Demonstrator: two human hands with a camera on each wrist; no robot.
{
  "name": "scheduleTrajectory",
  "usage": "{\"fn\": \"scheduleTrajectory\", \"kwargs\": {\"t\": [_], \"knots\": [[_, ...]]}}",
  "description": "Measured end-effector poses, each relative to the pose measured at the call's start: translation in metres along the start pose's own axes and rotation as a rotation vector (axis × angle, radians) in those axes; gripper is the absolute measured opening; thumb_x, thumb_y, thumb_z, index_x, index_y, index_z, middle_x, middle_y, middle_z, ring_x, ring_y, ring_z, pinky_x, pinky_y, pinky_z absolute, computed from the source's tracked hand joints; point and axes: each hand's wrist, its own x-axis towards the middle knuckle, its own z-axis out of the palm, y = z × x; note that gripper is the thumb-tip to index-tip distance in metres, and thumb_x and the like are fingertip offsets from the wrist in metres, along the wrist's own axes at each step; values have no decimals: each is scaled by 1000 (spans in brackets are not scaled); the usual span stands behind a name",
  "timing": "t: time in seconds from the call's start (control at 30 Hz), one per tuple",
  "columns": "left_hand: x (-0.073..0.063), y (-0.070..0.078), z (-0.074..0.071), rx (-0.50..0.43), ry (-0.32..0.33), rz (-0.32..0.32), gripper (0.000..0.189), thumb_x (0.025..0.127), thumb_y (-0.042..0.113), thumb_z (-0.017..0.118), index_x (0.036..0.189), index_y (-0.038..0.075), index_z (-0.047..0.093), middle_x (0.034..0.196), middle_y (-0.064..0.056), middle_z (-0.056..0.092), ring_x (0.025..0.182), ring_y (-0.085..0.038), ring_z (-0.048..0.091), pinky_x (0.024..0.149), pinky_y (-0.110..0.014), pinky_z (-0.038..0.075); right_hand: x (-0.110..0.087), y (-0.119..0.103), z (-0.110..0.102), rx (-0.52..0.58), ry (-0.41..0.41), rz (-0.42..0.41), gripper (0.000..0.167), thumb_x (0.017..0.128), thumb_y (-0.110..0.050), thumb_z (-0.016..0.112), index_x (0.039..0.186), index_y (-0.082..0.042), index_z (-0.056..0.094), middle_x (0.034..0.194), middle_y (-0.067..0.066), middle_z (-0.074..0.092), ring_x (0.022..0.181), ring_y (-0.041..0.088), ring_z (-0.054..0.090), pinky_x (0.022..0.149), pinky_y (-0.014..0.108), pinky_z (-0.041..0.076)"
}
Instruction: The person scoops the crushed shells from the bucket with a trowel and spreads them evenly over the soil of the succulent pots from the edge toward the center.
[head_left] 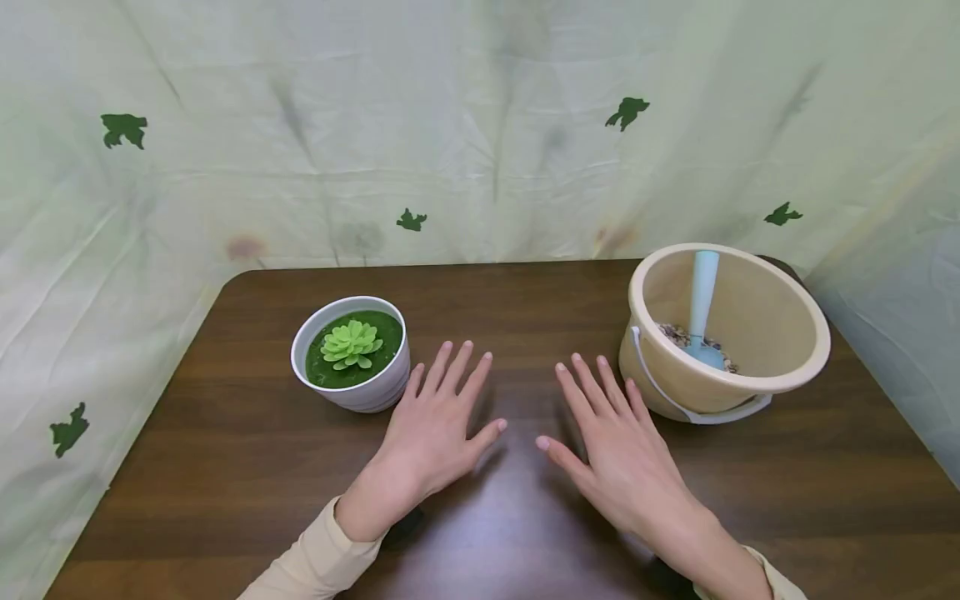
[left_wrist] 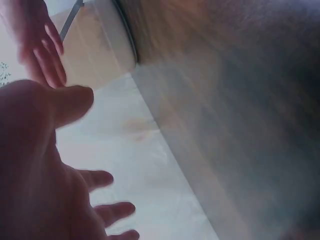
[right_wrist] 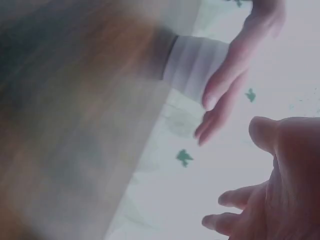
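Observation:
My left hand is held palm down over the middle of the table, fingers straight and spread, with nothing in it. Just beyond it to the left stands a white ribbed pot with a light green succulent on a dark green surface. My right hand, likewise flat with fingers extended, holds nothing. Beside its fingertips on the right is a beige bucket with a pale handle hanging at its front. A light blue trowel leans upright inside, its blade in brownish loose material.
The dark brown wooden table has rounded far corners. Behind it and at both sides hangs a pale curtain with green leaf-like patches. The pot is near the table's left side, the bucket near the far right corner.

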Motion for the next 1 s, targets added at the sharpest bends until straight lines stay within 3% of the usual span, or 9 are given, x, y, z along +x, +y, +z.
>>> {"fn": "scheduleTrajectory", "kwargs": {"t": [0.2, 0.33, 0.47, 0.67, 0.77, 1.0], "knots": [[11, -4, -3, -54, 64, 62, 77, 94, 63, 46, 156, 21, 28, 161, -5, 21, 148, -28, 12, 112, -54, 21, -6, -4, -20, 36, 82, -55, 78, 97, -62, 43, 158, -19, 20, 163, 0, 15, 149, 22, 7, 115, 51, 11], [21, -1, -5, -120, 112, 96, 75, 95, 60, 49, 156, 21, 30, 160, -3, 24, 148, -24, 12, 112, -53, 22, -8, -2, -31, 84, 163, -85, 75, 97, -54, 53, 157, -18, 25, 160, 1, 24, 148, 24, 15, 114, 50, 17], [30, 4, -7, -223, 146, 117, 72, 95, 56, 51, 155, 20, 32, 158, -3, 29, 147, -22, 16, 111, -52, 24, -9, 4, -42, 163, 279, -128, 70, 95, -43, 61, 154, -15, 34, 155, 3, 36, 143, 26, 29, 112, 48, 25], [44, 17, -11, -436, 179, 119, 65, 95, 50, 57, 150, 19, 39, 153, -1, 37, 144, -18, 24, 109, -52, 27, -6, 22, -61, 338, 428, -177, 57, 91, -21, 67, 144, -10, 49, 142, 5, 52, 130, 26, 47, 109, 31, 30], [51, 23, -12, -537, 174, 112, 63, 95, 47, 59, 149, 20, 41, 151, 1, 40, 142, -16, 29, 108, -52, 28, -3, 33, -73, 416, 453, -165, 56, 87, -7, 71, 140, -9, 53, 136, 4, 56, 123, 25, 52, 105, 26, 34], [66, 39, -14, -744, 120, 137, 61, 94, 46, 62, 147, 24, 42, 146, 9, 42, 135, -9, 36, 107, -38, 33, 0, 66, -95, 605, 364, -30, 56, 87, 3, 71, 138, -15, 55, 134, -2, 57, 114, 14, 58, 92, 20, 45]]}}
